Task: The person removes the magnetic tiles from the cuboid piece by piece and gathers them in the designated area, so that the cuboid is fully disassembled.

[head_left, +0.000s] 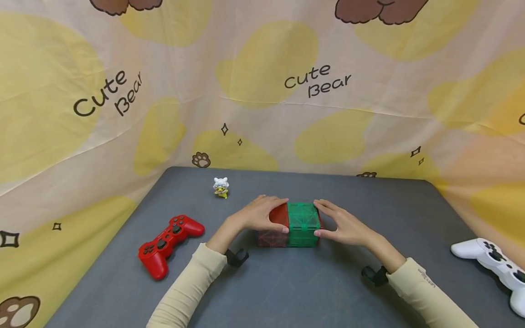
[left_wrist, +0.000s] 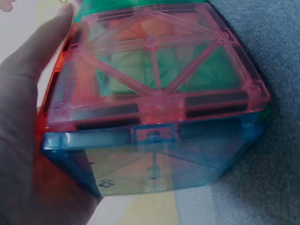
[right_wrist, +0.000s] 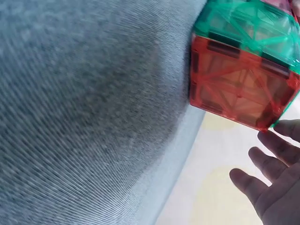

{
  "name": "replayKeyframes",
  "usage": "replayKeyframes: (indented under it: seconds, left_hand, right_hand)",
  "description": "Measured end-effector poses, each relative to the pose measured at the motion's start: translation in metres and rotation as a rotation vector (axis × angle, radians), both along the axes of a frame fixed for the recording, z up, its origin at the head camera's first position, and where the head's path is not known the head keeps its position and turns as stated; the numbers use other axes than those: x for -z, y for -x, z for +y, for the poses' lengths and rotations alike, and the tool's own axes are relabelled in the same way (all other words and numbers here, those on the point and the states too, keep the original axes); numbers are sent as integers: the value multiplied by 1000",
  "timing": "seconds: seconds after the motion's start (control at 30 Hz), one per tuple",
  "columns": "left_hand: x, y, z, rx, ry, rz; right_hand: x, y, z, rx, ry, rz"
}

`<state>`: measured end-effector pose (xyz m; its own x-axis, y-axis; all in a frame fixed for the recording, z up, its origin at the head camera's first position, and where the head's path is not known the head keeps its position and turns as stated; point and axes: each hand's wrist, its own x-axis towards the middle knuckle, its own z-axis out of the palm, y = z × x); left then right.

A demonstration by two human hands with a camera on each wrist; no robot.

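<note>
Table (head_left: 287,291): one, dark grey, rounded far corners. Figurine (head_left: 221,187): one, small, white above and yellow below, upright near the far edge, toward the far left corner. Game controller, red (head_left: 169,238): one, with dark thumbsticks, sticks uppermost, lying at a slant near the left edge. Game controller, white (head_left: 497,263): one, with dark buttons, near the right edge (part of it is cut off by the head view). Backdrop cloth (head_left: 254,59): pale, yellow-blotched, lightly creased, hung beyond the far edge and along the left; printed with "Cute Bear" lettering (head_left: 317,81), paw prints and four-pointed stars.
</note>
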<state>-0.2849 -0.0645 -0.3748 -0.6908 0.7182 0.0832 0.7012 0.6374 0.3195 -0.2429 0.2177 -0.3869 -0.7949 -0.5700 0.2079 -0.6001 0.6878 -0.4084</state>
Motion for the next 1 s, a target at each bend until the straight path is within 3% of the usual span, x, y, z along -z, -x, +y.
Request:
replayKeyframes:
  seconds: [0.2, 0.57, 1.0]
  left_hand:
    - [3, 1, 0, 3, -31, 49]
    - [7, -3, 11, -103, -9, 85]
    - [9, -2, 12, -96, -45, 89]
  right_hand:
    - [3, 1, -2, -16, 13, 18]
    - [2, 11, -4, -66, 38, 57]
    - [4, 17, -3, -91, 64, 86]
